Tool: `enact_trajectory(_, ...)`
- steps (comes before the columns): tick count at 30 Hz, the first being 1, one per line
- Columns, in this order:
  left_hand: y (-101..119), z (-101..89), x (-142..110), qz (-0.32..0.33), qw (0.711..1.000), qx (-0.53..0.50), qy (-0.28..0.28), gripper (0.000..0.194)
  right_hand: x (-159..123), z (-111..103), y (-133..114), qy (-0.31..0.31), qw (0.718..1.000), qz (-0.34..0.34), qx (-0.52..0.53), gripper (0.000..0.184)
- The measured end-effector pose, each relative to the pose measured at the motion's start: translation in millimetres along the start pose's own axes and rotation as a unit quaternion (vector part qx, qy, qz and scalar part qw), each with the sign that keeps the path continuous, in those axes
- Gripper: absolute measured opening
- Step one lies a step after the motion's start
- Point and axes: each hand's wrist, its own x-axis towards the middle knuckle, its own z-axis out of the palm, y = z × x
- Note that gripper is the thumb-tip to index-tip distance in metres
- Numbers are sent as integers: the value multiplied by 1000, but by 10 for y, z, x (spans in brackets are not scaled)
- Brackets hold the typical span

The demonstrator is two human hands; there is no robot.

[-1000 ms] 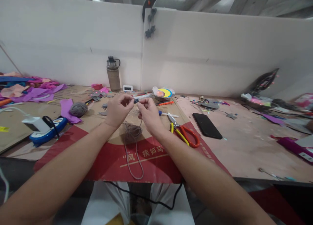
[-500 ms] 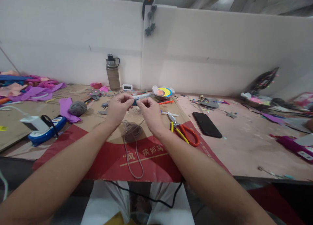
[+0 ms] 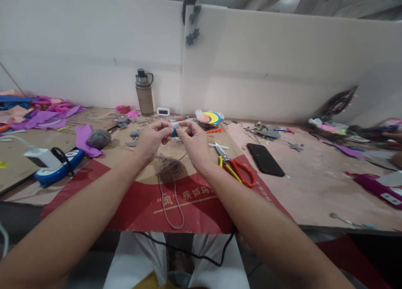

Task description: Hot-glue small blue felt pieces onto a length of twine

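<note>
In the head view, I see my left hand (image 3: 153,140) and my right hand (image 3: 194,143) raised over the middle of the table (image 3: 309,188), nearly meeting. The fingertips of both are clamped on 1 small blue piece (image 3: 174,132), held between them above the brown board; its shape is mostly hidden by the fingers. A tangle of grayish-brown yarn (image 3: 169,168) lies just below my hands, with 1 strand running up toward my right hand and 1 long loop hanging down over the red sheet (image 3: 138,207).

To the right of the yarn, scissors with red handles (image 3: 244,174) lie with a yellow-handled tool (image 3: 233,172), and a black phone (image 3: 265,159) rests further right. On the left I have a gray yarn ball (image 3: 99,139) touching or just beside a purple scrap (image 3: 85,141), then a blue power strip (image 3: 59,167) with a white plug (image 3: 44,158) on it. Behind my hands stand a bottle (image 3: 145,94), upright, and a small white clock (image 3: 163,111), with a bowl (image 3: 209,124) holding a yellow and blue disc (image 3: 212,118) to their right.
</note>
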Motion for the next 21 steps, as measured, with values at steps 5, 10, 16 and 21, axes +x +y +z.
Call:
enact_trajectory(5, 47, 5, -5, -49, 998, -9, -33, 9, 19, -10, 13, -10, 1000, 10, 12, 14)
enact_trajectory(10, 71, 12, -1, -78, 995, -35, -46, 13, 46, -23, 54, -13, 999, 32, 38, 11)
enact_trajectory(16, 67, 16, -22, -31, 997, 46, -48, 17, 19, -25, 41, -12, 999, 37, 21, 9)
enact_trajectory(21, 97, 13, -44, 27, 986, 160, -26, 14, -15, -10, 11, -22, 999, 24, -18, 13)
